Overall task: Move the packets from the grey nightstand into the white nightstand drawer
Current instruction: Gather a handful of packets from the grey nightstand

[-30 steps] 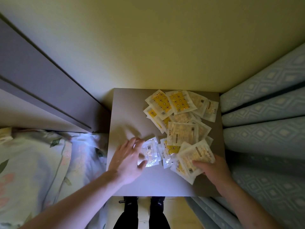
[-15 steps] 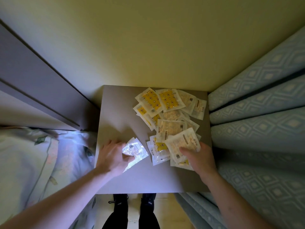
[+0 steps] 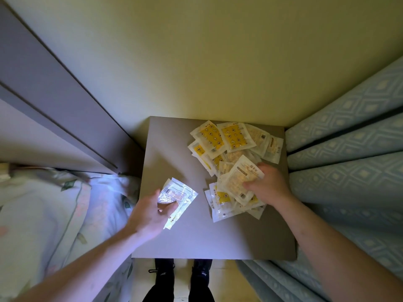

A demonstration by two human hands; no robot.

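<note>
The grey nightstand [image 3: 196, 236] stands against the wall in front of me. A heap of several yellow and white packets [image 3: 229, 140] covers its right half. My left hand [image 3: 148, 212] grips a clear white packet [image 3: 181, 196], lifted over the nightstand's left side. My right hand [image 3: 266, 184] pinches a pale packet [image 3: 237, 182] on top of the heap's near part. The white nightstand and its drawer are out of view.
A bed with floral bedding [image 3: 43, 214] lies to the left, under a grey headboard [image 3: 54, 101]. Light blue patterned curtains [image 3: 349, 149] hang close on the right. My black shoes [image 3: 181, 277] show below the nightstand's front edge.
My left hand closed on the clear packet and drew it left, off the heap. My right hand lifted a pale packet and carried it up over the pile.
</note>
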